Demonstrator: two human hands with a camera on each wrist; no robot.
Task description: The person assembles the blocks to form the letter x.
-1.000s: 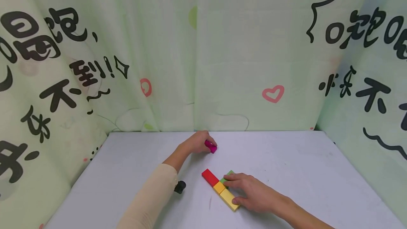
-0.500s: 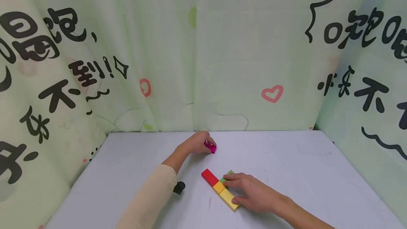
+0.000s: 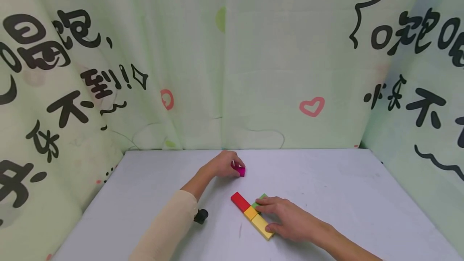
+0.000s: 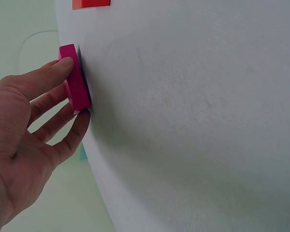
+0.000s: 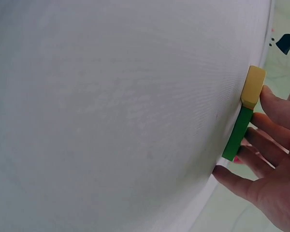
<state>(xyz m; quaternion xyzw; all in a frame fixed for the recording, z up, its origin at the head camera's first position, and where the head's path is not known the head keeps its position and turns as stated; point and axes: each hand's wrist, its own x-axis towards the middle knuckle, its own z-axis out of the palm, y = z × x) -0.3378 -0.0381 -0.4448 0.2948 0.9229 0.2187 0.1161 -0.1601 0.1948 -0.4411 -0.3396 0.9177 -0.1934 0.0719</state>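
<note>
Near the far table edge, my left hand [image 3: 224, 164] pinches a magenta block [image 3: 239, 170]. In the left wrist view its thumb lies on one face of the magenta block [image 4: 77, 84], with fingers behind and at the end. A red block [image 3: 240, 201], a small orange-yellow block [image 3: 250, 213] and a longer yellow block [image 3: 262, 227] lie end to end in a slanting row. A green block [image 3: 259, 200] branches off it, partly hidden by my right hand [image 3: 284, 218]. The right thumb touches the yellow block [image 5: 253, 87]; fairly straight fingers rest along the green block [image 5: 238, 133].
A white table [image 3: 326, 188] stretches out on both sides of the blocks. Behind it hangs a pale green curtain [image 3: 268, 92] with black lettering, which also closes off both sides. A black wrist device [image 3: 201, 216] shows beside the left sleeve [image 3: 166, 224].
My left hand has moved slightly left and nearer with the magenta block, which is turned a little. The right hand stays at the yellow and green blocks.
</note>
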